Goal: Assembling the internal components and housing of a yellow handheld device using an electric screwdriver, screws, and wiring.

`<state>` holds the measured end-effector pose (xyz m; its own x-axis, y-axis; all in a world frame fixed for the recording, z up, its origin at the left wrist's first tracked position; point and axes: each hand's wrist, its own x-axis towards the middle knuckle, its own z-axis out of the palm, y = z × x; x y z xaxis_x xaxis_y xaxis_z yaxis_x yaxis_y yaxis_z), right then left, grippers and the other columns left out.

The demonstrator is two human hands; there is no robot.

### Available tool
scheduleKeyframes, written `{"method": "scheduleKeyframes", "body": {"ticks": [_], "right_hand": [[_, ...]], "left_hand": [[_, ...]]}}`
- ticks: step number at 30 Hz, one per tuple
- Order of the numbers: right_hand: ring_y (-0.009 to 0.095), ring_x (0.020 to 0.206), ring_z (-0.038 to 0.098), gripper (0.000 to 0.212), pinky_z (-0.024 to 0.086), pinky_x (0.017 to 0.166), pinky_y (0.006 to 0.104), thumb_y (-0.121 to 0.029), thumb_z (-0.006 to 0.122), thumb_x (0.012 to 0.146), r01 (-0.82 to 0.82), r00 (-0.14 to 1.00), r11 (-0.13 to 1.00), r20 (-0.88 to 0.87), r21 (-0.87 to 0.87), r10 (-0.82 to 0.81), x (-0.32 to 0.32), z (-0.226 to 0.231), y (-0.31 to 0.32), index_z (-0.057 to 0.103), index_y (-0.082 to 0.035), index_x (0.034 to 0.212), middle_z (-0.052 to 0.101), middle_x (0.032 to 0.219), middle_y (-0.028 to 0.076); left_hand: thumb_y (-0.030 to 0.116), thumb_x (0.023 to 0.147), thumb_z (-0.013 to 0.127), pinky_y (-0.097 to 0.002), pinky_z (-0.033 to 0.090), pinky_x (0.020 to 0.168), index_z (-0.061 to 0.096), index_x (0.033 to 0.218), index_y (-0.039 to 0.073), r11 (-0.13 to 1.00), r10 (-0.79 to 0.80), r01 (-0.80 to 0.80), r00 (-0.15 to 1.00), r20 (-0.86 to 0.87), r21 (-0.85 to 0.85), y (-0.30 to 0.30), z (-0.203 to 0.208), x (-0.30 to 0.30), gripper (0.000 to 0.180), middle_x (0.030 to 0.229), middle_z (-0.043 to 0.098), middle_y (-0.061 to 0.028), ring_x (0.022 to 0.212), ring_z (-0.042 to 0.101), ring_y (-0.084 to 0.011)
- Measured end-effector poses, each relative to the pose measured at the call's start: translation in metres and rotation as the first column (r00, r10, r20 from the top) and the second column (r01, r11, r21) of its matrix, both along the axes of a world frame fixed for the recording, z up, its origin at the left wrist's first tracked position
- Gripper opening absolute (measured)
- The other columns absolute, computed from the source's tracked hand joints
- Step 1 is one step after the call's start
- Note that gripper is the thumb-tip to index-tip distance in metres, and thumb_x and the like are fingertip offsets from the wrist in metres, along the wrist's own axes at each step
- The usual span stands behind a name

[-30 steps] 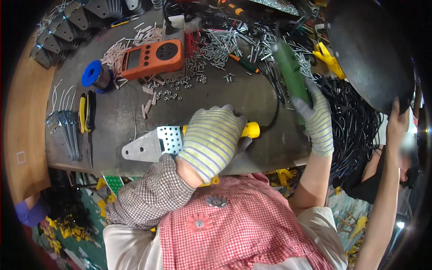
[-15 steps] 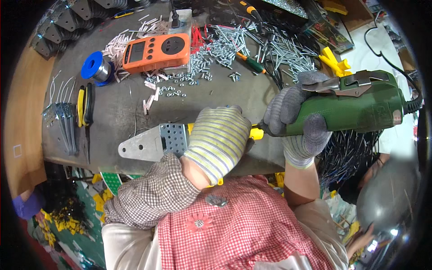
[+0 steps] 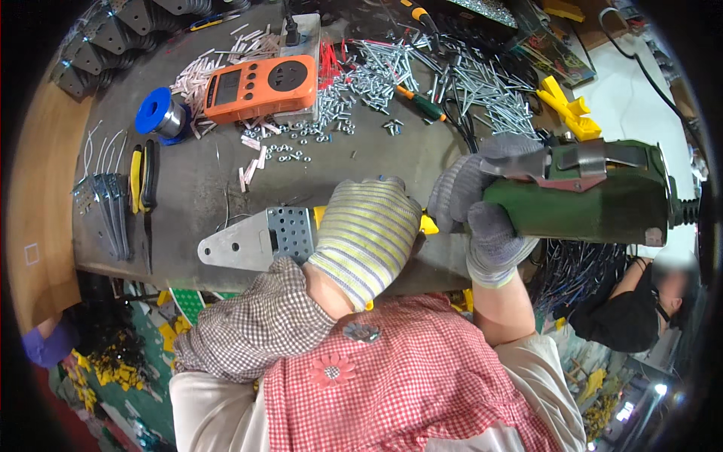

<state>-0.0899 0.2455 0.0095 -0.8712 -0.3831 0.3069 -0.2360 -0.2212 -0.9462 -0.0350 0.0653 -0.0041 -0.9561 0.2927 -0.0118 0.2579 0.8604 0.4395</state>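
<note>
My gloved left hand (image 3: pixel 365 233) is wrapped round the yellow handle (image 3: pixel 428 224) of a flat tool, low over the table's front part. From the hand's left side juts the tool's perforated metal guard (image 3: pixel 291 230), ending in a tapered grey plate (image 3: pixel 235 244) with two holes. My gloved right hand (image 3: pixel 482 188) grips the front of a green electric screwdriver (image 3: pixel 587 200) lying level, a metal lever along its top. Its front end points left at the handle's right end; the right-hand fingers hide the tip, so I cannot tell whether it touches.
Behind lie an orange meter (image 3: pixel 260 89), piles of screws (image 3: pixel 489 94), nuts (image 3: pixel 290 143), a solder spool (image 3: pixel 162 114) and a small screwdriver (image 3: pixel 422 104). Pliers (image 3: pixel 143 177) and more metal plates (image 3: pixel 109 218) are at left, yellow handle shells (image 3: pixel 568 109) at right. Another person (image 3: pixel 625 309) sits at lower right.
The green screwdriver has swung its rear end lower and nearer to me, and my right hand has shifted slightly left with it. My left hand has stayed put. The person at lower right has moved.
</note>
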Motion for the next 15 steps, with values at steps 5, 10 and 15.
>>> {"method": "scheduleKeyframes", "body": {"ticks": [5,10,15], "right_hand": [[0.018,0.069,0.063,0.053,0.054,0.062,0.0321,-0.021,0.086,0.088,0.019,0.999,0.995,-0.036,-0.094,-0.022,0.007,0.004,-0.001,0.055,0.000,0.126,0.063,0.083,0.008],[0.017,0.052,0.056,0.058,0.050,0.049,0.0337,-0.030,0.088,0.091,0.043,0.996,0.983,-0.073,-0.177,-0.057,0.012,0.015,-0.011,0.050,-0.003,0.125,0.058,0.068,0.005],[0.018,0.059,0.058,0.051,0.051,0.056,0.0352,-0.029,0.086,0.092,-0.043,0.999,0.976,0.002,-0.213,0.044,0.008,0.001,0.015,0.053,-0.003,0.122,0.059,0.073,0.006]], "left_hand": [[0.042,0.078,0.081,-0.0476,0.052,0.084,0.077,0.102,0.012,0.997,-0.032,0.037,0.997,0.077,-0.069,0.002,0.005,-0.001,0.039,0.104,0.070,-0.0120,0.100,0.069,-0.0342],[0.041,0.078,0.080,-0.0483,0.051,0.091,0.078,0.104,0.013,1.000,-0.010,0.010,1.000,-0.004,0.010,0.001,0.003,-0.001,0.039,0.105,0.069,-0.0121,0.105,0.067,-0.0341],[0.040,0.078,0.081,-0.0490,0.052,0.091,0.078,0.105,0.012,1.000,-0.003,0.003,1.000,0.013,-0.001,0.001,0.003,0.005,0.040,0.107,0.069,-0.0107,0.106,0.067,-0.0338]]}}
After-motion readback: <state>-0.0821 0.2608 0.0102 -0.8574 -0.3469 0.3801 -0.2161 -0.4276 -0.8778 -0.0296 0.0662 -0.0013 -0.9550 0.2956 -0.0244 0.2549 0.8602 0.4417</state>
